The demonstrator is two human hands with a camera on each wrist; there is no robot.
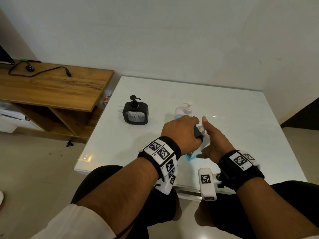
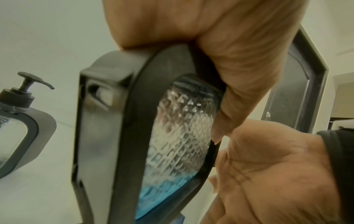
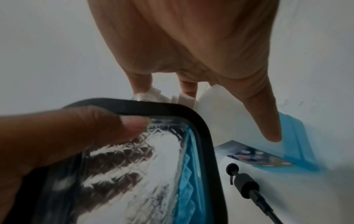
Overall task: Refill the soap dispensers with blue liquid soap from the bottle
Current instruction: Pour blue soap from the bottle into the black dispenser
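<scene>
Left hand (image 1: 179,131): at the bench's 6 o'clock; fingers and thumb curled round the top of the near dispenser (image 2: 134,136), thumb pressed on its patterned clear face.
Right hand (image 1: 214,144): just right of the left hand; fingers at the white piece on the near dispenser's neck (image 3: 145,97); thumb raised, one finger pointing down. Whether it grips that piece cannot be told.
Near dispenser: black frame, clear faceted window, held about upright; blue soap (image 2: 153,201) fills only its bottom part.
Far dispenser (image 1: 135,113): black, pump fitted, upright on the bench at 10 o'clock from the hands, well apart from them.
Bottle (image 1: 184,109): white pump bottle, blue liquid in its lower part; stands at 12 o'clock just beyond the hands. In the right wrist view it is close behind the near dispenser.
Loose pump (image 3: 247,184): black, with tube, lying on the bench at 3 o'clock of the near dispenser's base.
Bench (image 1: 241,118): white, glossy.
Shelf (image 1: 51,87): wooden, at 9 o'clock of the bench; black cable (image 1: 39,72) lies on it.
</scene>
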